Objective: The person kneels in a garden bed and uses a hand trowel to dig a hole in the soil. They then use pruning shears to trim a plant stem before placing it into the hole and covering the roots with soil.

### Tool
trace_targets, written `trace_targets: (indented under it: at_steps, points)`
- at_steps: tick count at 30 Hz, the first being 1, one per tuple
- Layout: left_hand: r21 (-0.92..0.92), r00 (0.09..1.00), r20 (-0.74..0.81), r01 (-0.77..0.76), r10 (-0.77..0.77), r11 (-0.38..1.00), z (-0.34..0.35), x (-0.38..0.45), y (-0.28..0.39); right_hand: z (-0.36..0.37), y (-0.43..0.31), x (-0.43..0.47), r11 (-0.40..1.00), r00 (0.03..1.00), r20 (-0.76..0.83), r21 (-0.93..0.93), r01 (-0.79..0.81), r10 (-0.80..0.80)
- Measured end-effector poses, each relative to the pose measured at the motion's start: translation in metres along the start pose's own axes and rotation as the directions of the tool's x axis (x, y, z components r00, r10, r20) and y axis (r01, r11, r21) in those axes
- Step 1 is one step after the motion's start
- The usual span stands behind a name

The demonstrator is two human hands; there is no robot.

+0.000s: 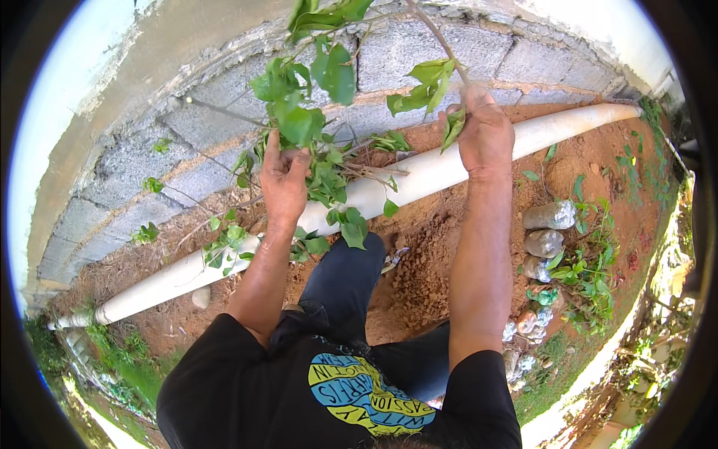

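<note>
My right hand [487, 132] is closed around a brown leafy branch [440, 40] that runs up past the top edge of the view. A few green leaves hang beside its fingers. My left hand [285, 179] is raised at a cluster of green leaves [300, 120], its thumb and index finger partly curled; whether they pinch a stem is hidden by leaves. Thin twigs and more leaves [328, 179] spread between the hands, over a white pipe [415, 177]. A cut branch end [216, 108] sticks out to the left of my left hand.
A concrete block wall [432, 53] curves behind the plant. The pipe lies along its foot on reddish soil [426, 264]. Several filled plastic bottles or bags [549, 215] line the right side beside leafy plants [589, 280]. A stone [201, 297] lies at lower left.
</note>
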State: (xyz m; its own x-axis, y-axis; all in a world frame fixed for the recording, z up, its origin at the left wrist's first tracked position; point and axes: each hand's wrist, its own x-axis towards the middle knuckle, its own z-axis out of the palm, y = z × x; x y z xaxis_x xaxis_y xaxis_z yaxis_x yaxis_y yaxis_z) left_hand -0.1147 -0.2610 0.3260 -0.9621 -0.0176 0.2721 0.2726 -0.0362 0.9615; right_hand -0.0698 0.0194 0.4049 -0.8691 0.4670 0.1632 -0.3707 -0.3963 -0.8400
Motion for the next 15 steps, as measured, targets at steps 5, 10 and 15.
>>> trace_targets:
  at_steps: [5, 10, 15]
  points:
    - [0.1, 0.994, -0.098, 0.055, -0.045, 0.993, -0.031, -0.008, -0.009, 0.031, 0.009, -0.011, 0.931, 0.991, 0.1, -0.344, 0.119, -0.089]
    - [0.189, 0.982, -0.188, 0.062, -0.025, 0.98, -0.065, -0.023, -0.007, 0.048, 0.019, -0.018, 0.837, 0.942, 0.092, -0.437, 0.33, -0.323]
    - [0.232, 0.964, -0.257, -0.004, 0.066, 0.973, -0.099, -0.029, 0.008, 0.044, 0.039, -0.02, 0.825, 0.915, 0.185, -0.395, 0.404, -0.36]
